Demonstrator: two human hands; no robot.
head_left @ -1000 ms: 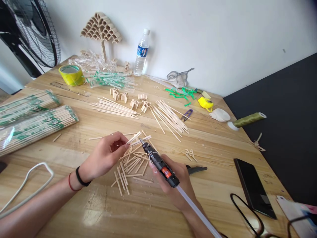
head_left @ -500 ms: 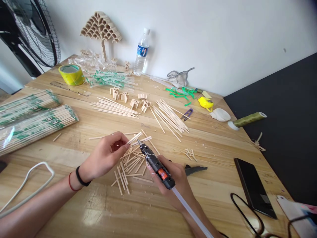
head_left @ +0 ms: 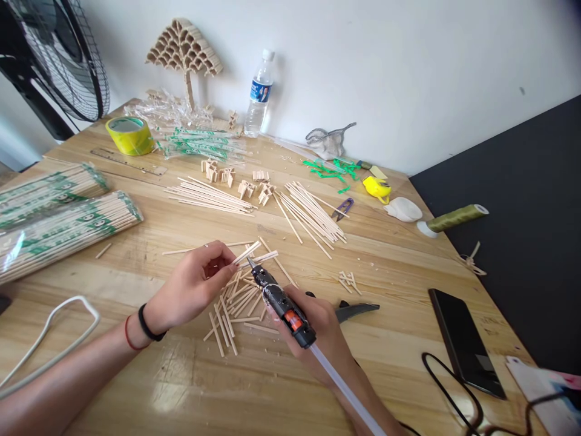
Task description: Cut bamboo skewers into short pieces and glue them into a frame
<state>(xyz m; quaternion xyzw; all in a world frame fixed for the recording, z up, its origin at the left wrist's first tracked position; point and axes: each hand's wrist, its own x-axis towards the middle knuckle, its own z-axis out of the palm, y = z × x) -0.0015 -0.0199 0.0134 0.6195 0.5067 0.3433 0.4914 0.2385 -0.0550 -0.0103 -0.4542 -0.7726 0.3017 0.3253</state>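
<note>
My left hand [head_left: 195, 281] pinches short wooden sticks [head_left: 249, 252] between thumb and fingers, their free ends pointing right. My right hand [head_left: 313, 315] is wrapped round a black glue gun [head_left: 281, 303] with a clear glue stick [head_left: 347, 390] running out of its back. The gun's nozzle is at the pinched sticks; whether it touches them I cannot tell. Below both hands lies a loose pile of cut wooden sticks [head_left: 245, 301]. Beyond them are two bundles of longer sticks [head_left: 313, 212] and several small stick assemblies [head_left: 246, 189].
Packaged sticks [head_left: 72, 227] and yellow tape [head_left: 130, 135] lie left. A stick-built tree [head_left: 185, 57] and water bottle [head_left: 259, 97] stand at the back. Purple snips [head_left: 342, 209], dark pliers-like handles [head_left: 358, 312], a black phone [head_left: 465, 342] and a black cable [head_left: 454, 393] lie right.
The glue gun in my right hand has shifted slightly left, its nozzle sliding along the sticks toward my left fingers. My left hand keeps its place.
</note>
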